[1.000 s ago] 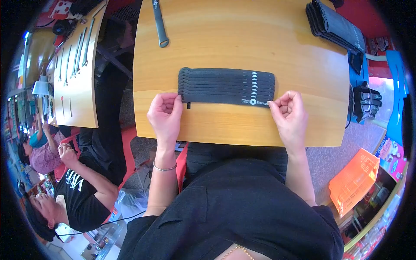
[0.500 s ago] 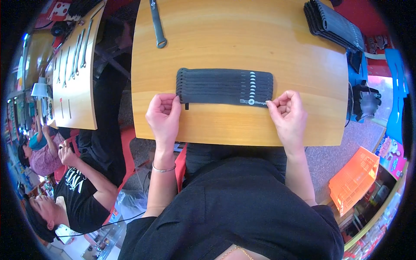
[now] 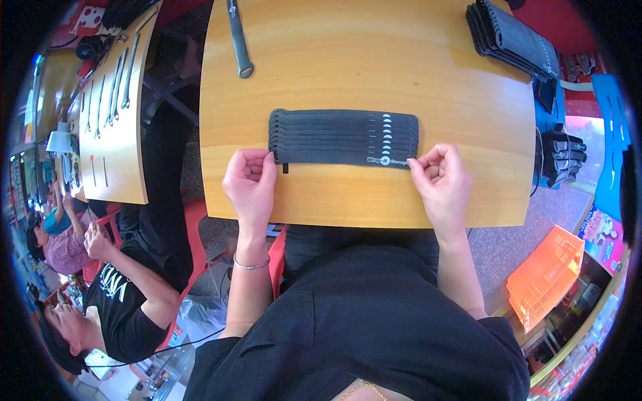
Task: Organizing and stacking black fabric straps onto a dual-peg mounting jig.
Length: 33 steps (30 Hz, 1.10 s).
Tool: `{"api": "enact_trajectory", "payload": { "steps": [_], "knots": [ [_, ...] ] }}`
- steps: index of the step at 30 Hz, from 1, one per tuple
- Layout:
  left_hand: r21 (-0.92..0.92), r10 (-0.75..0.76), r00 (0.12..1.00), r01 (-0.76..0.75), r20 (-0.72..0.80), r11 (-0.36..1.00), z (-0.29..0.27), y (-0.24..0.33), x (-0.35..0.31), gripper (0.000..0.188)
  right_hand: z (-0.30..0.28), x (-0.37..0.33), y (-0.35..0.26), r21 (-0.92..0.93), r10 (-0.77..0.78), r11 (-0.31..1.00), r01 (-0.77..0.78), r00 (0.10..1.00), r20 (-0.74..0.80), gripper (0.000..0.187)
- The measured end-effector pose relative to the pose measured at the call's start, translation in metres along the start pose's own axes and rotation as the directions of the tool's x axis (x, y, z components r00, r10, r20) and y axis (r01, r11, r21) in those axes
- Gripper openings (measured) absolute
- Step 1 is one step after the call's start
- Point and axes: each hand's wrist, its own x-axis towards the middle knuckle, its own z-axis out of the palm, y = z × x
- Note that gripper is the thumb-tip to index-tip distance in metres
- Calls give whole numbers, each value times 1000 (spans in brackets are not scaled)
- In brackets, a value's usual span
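Observation:
Several black hook-and-loop storage straps (image 3: 328,137) lie overlapped in a neat row across the table, each with a rounded left end and a white mark near the right. At the nearest strap's left end, my left hand (image 3: 249,184) is closed, thumb and forefinger pinching the corner. My right hand (image 3: 443,180) pinches the same strap's right end, the other fingers curled in. A small black tab (image 3: 285,169) sticks out below the row beside my left fingers.
A single dark strap with an end loop (image 3: 242,50) lies at the table's far left. Bundled black straps (image 3: 518,40) are stacked at the far right corner. On the left, a co-worker (image 3: 134,301) sits by another table (image 3: 127,170) with several straps. An orange basket (image 3: 545,277) stands at right.
The whole view has shifted slightly. My hands keep the same pinch on the two ends of the nearest strap.

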Motion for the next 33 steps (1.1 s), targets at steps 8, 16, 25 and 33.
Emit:
{"api": "enact_trajectory", "payload": {
  "steps": [8,16,25,33],
  "knots": [
    [21,-3,1000,3,-2,1000,0,-3,0,5,1,-1,1,-4,8,1000,-8,1000,-8,22],
    [4,1,1000,-1,-6,1000,0,-1,0,5,3,-1,4,-3,1,1000,-1,1000,-9,22],
    [6,8,1000,-8,-13,1000,-1,-2,0,6,4,-1,2,-7,4,1000,-4,1000,-8,20],
    [-11,10,1000,-10,-6,1000,-1,-1,0,6,5,-1,2,-6,3,1000,-3,1000,-11,19]
  ]
}}
